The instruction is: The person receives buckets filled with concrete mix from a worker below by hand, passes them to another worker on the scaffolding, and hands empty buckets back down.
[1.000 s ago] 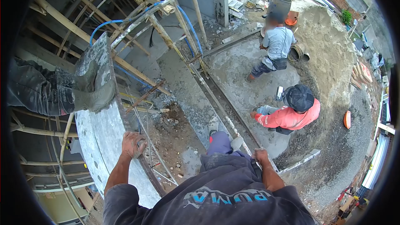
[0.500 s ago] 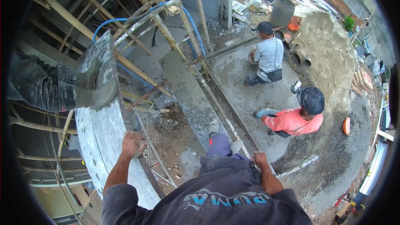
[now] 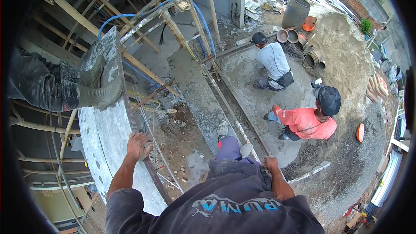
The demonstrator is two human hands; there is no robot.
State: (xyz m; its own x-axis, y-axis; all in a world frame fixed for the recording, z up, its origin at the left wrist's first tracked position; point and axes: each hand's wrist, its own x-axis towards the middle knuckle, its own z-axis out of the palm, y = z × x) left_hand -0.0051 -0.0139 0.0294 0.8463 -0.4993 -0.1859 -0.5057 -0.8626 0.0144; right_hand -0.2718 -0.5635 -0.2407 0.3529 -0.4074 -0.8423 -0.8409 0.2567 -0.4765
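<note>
My left hand is closed over the edge of a grey, cement-stained platform board, with its fingers curled over the rim. My right hand is closed round a pale scaffold pole that slopes away from me toward the upper left. Between my arms is my dark sweatshirt, and past it my bent knee and one mud-coated boot show. The rest of my legs is hidden under my body.
Another person's boots stand on the board at left. Below, a person in grey bends over wet concrete and a person in pink stands close by. Bamboo poles, buckets, a drum and a sand heap surround them.
The person in grey leans farther forward, head now lower and to the left. The person in pink has shifted an arm. Both my hands keep their holds.
</note>
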